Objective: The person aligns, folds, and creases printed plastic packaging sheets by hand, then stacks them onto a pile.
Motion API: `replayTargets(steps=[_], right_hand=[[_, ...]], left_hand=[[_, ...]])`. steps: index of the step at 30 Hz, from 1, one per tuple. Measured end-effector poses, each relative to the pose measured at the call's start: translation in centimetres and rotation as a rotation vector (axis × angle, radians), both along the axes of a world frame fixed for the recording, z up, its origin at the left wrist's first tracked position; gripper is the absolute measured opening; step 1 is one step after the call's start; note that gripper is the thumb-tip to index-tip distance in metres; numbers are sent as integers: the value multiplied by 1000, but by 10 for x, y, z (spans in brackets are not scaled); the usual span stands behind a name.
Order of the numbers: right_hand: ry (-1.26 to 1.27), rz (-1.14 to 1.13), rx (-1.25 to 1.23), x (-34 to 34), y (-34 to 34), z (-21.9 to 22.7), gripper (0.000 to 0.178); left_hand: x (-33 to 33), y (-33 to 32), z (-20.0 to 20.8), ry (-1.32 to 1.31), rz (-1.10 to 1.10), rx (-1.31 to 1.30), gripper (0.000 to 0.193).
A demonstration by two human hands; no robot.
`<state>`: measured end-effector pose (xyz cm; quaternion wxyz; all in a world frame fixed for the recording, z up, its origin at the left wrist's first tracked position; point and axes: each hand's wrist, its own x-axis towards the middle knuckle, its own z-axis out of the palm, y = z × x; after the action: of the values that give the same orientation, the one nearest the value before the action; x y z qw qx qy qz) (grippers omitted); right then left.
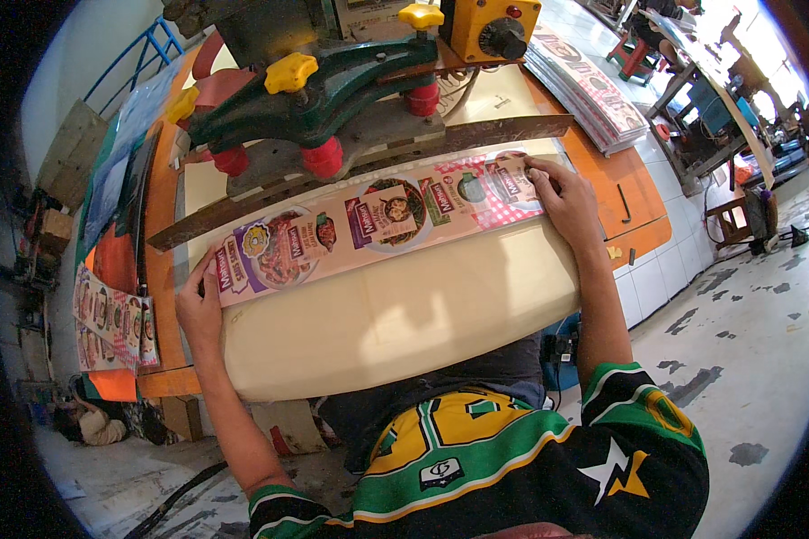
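Note:
A long printed strip [355, 216] with pictures of food dishes on a pink ground lies crosswise in front of me, on a cream-coloured padded board [404, 296]. My left hand [200, 310] grips its left end, thumb near the edge. At the right end, my right hand [562, 199] pinches the strip's far corner between thumb and fingers. The strip's far edge runs close along a straight metal bar [503, 136] beneath a dark green press head [319, 103]. Whether that edge touches the bar I cannot tell.
The press has yellow knobs [290, 74] and red feet [322, 159]. A yellow control box [494, 31] stands behind. Printed stacks sit at the right [589, 94] and left [112, 323] of the orange table [643, 202]. A hex key [624, 204] lies near the right edge.

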<state>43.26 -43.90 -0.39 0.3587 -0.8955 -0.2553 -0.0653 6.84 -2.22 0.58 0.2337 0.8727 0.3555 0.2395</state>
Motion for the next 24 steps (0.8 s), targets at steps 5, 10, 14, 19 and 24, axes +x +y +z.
replayTargets(steps=[5, 10, 14, 19, 24], right_hand=[[8, -4, -1, -2, 2, 3, 30], [34, -2, 43, -3, 1, 2, 30], [46, 11, 92, -3, 1, 1, 31], [84, 24, 154, 2, -2, -8, 31], [66, 48, 205, 4, -4, -10, 30]], left_hand=[[-2, 4, -5, -26, -14, 38, 34], [-1, 3, -5, -76, -13, -15, 34], [-4, 6, -6, -141, -13, -41, 35], [-7, 10, -10, -180, 13, -68, 35], [-6, 10, -11, -217, 37, -118, 35]])
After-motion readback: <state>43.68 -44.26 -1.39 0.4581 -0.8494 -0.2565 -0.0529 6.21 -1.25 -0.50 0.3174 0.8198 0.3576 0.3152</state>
